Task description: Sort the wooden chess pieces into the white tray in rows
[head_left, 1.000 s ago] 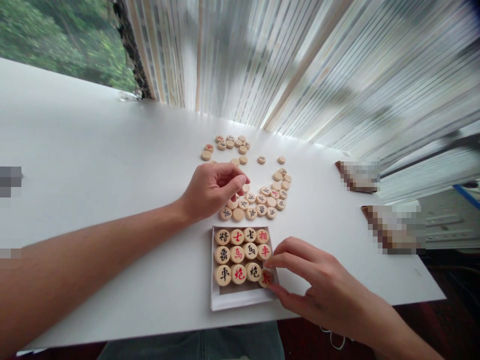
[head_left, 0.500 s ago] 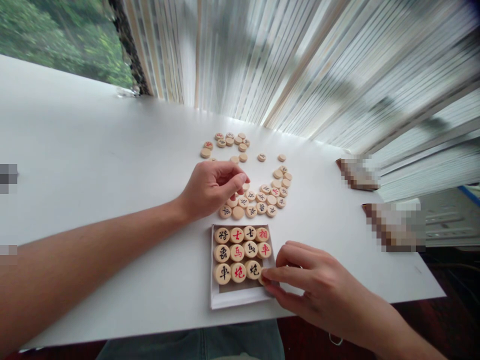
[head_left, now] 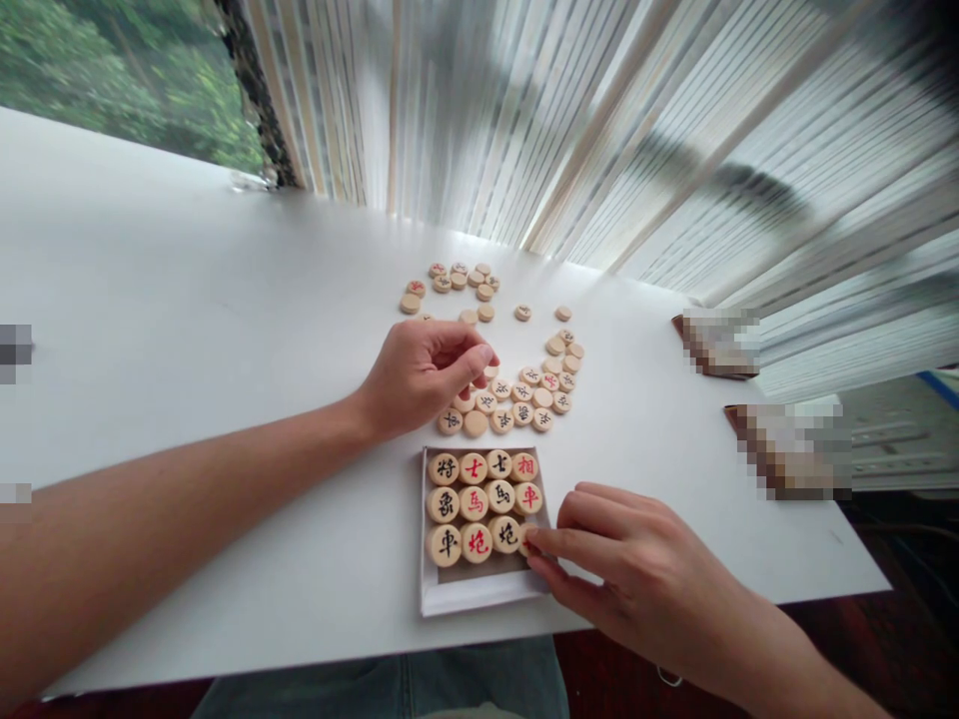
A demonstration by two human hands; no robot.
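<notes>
Box: marked discs 将, 士, 士, 相; 象, 馬, 馬, 車; 車, 炮, 炮
Right hand: fingers pinch end disc, box's bottom row
Left hand: fingers curled by loose discs; hold unclear

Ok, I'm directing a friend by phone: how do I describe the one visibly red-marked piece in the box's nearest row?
On the white table, find the shallow white-walled box beside the right hand. In its nearest row, look second from the left. That wooden disc bears a red character, unlike the black-marked discs on either side of it.
</notes>
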